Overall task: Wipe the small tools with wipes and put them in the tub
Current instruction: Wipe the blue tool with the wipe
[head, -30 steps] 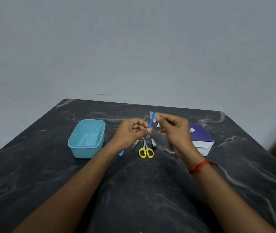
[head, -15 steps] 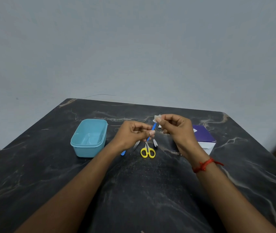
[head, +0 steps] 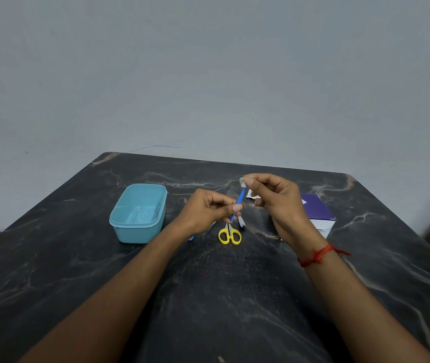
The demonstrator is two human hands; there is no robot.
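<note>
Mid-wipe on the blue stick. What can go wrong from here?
1. The left hand pinches the thin blue plastic tool only near its lower end; a hard pull by the right hand with the small white wipe might yank it loose.
2. It appears to hang over the yellow-handled scissors, so a drop could land on them, not in the light blue plastic tub.

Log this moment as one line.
step: wiping blue tool | left grip: pinches its lower end | right grip: pinches wipe on its tip | tub: empty | yellow scissors: on table
</note>
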